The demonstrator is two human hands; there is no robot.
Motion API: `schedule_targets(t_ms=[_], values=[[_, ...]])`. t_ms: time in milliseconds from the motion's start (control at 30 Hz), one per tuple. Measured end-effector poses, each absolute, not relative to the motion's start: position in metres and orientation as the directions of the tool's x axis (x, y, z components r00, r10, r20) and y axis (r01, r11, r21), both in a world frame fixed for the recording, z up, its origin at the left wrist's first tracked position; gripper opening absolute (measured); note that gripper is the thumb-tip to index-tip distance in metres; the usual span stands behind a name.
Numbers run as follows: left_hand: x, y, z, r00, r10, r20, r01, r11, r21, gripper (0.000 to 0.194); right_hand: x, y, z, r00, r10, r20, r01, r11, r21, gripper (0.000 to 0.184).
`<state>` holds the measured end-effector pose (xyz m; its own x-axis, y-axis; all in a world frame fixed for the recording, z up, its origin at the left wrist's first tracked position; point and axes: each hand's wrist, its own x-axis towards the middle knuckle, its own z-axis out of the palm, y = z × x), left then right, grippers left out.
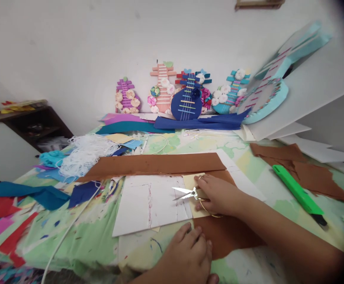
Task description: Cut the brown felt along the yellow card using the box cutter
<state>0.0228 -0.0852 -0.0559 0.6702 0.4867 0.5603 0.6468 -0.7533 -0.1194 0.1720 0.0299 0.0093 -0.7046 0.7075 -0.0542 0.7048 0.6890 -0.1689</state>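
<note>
My right hand point(219, 193) is closed around a pair of scissors point(186, 193) with gold handles, the blades parted and pointing left. The scissors are over a cream-coloured piece point(200, 209) and a white board point(136, 205) with dark reddish marks. My left hand point(189, 252) rests at the table's front, its fingers loosely laid out and holding nothing I can see. Beside it, partly under my right forearm, is a brown sheet point(228, 234). A long brown strip point(160, 163) lies across the far part of the board.
To the right are a green box cutter point(297, 189) and brown scraps point(314, 173). A white string heap point(85, 154) and coloured scraps point(29, 193) spread over the left. Decorated lute-shaped crafts point(186, 98) lean on the back wall; a large light-blue one point(266, 94) stands right.
</note>
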Motion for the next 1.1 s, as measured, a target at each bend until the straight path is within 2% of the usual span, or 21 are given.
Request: schedule_targets(t_ms=[400, 533, 633, 833, 967, 1100], values=[[0.022, -0.086, -0.055, 0.637, 0.588, 0.498, 0.701, -0.711, -0.055, 0.041, 0.174, 0.028, 0.005, -0.666, 0.744, -0.054, 0.730, 0.636, -0.252, 0.056], [0.020, -0.084, -0.056, 0.621, 0.596, 0.509, 0.701, -0.713, -0.022, 0.031, 0.175, 0.029, 0.002, -0.670, 0.742, -0.026, 0.721, 0.642, -0.259, 0.051], [0.018, -0.082, -0.056, 0.631, 0.646, 0.430, 0.707, -0.707, 0.026, 0.027, 0.175, 0.029, 0.001, -0.672, 0.740, -0.022, 0.718, 0.645, -0.261, 0.051], [0.016, -0.079, -0.046, 0.665, 0.708, 0.239, 0.715, -0.696, 0.072, 0.041, 0.175, 0.028, 0.000, -0.660, 0.752, 0.005, 0.723, 0.636, -0.270, 0.047], [0.019, -0.075, -0.027, 0.645, 0.749, 0.153, 0.752, -0.657, 0.052, 0.052, 0.179, 0.029, 0.003, -0.614, 0.789, 0.017, 0.733, 0.578, -0.359, 0.041], [0.024, -0.069, -0.003, 0.625, 0.778, 0.056, 0.773, -0.628, 0.088, 0.057, 0.187, 0.037, 0.012, -0.457, 0.889, 0.022, 0.748, 0.397, -0.532, 0.029]])
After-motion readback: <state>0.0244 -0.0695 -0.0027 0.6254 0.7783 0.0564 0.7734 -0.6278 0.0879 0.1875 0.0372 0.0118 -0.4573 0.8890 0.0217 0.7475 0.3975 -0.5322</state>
